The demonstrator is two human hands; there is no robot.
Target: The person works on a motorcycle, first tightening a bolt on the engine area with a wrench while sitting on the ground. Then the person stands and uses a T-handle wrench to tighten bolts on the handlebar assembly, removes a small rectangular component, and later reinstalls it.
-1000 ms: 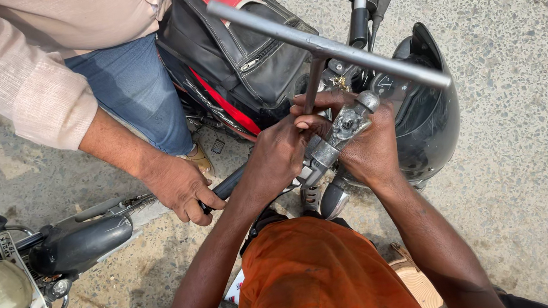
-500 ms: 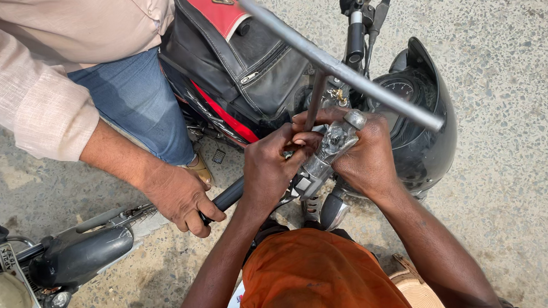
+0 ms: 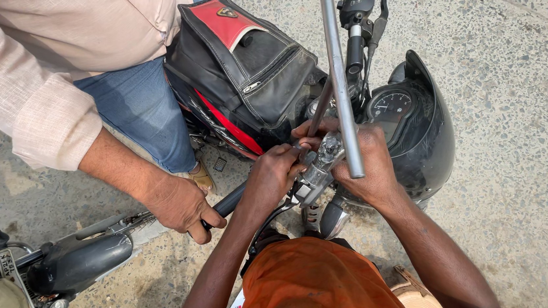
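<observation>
My left hand is closed around the foot of a T-handle wrench's thin shaft, where it meets a shiny metal handlebar fitting. My right hand wraps that fitting from the other side, fingers curled beside the shaft. The wrench's long grey crossbar stands almost straight away from me above both hands. Below lie the motorcycle's round gauge and dark headlight cowl.
Another person in a beige shirt and jeans sits on the motorcycle, one hand gripping the left handlebar grip. A black and red tank bag sits on the tank. A second motorcycle stands at lower left on the speckled concrete ground.
The wrench's crossbar has swung from a diagonal lie to nearly straight ahead. Both my hands stay closed at the fitting. The view has shifted slightly.
</observation>
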